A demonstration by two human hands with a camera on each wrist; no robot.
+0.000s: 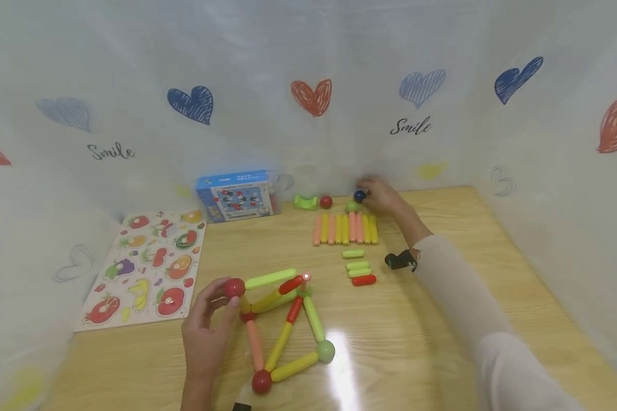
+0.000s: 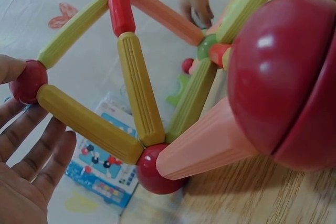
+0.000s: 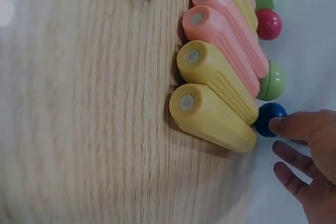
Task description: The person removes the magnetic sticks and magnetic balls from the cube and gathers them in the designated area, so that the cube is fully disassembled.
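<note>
I have the left hand (image 1: 205, 326) pinching the raised red ball (image 1: 235, 287) of the magnetic stick frame (image 1: 295, 366); beyond the frame, the right hand (image 1: 384, 197) pinches a blue ball (image 3: 271, 119). I judge the frame partly built, with magnetic sticks (image 1: 345, 230) behind it unused.

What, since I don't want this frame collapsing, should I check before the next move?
1. Left hand holding the red ball: ok.
2. Light green stick and yellow stick meeting that ball: ok.
3. Ball at the raised corner, where the light green stick meets a short red stick and a pink stick: not ok, none shows.
4. Right hand with thumb on the blue ball: ok.
5. The blue ball lifted clear of the table: cannot tell.
</note>
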